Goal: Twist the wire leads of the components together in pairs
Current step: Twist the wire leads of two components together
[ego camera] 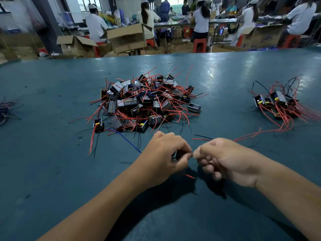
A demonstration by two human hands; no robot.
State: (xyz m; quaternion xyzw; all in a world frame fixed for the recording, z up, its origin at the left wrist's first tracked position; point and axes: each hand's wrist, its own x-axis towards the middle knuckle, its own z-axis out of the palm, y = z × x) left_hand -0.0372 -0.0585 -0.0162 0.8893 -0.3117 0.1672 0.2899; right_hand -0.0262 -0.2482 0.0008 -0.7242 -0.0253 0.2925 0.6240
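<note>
**Both hands pinching leads at frame centre, mid-twist**

The left hand (pixel 165 154) and right hand (pixel 218 159) sat knuckle to knuckle in the lower centre of the frame, fingertips almost touching. Both were curled tight, each pinching thin wire leads (pixel 202 138); the component they belong to was hidden inside the left fist, a dark bit just showing. A red wire end (pixel 190 176) poked out below the hands. Red and black strands ran off to the upper right from the right hand, so the long axis of the leads lay roughly left-to-right across the gap between the fists. Likely the twisting step on one pair; can't tell how many turns were done.

Straight above the hands, mid-frame, lay the main pile (pixel 147 100) of untwisted components, red leads sticking out every way. The left hand was nearer a stray component (pixel 98 125) at the pile's lower left. A smaller group (pixel 276 105) sat at the right edge, probably finished ones. More wires (pixel 7 108) at the left edge. All on the teal counter (pixel 52 162). Most of the pile was untouched.
</note>
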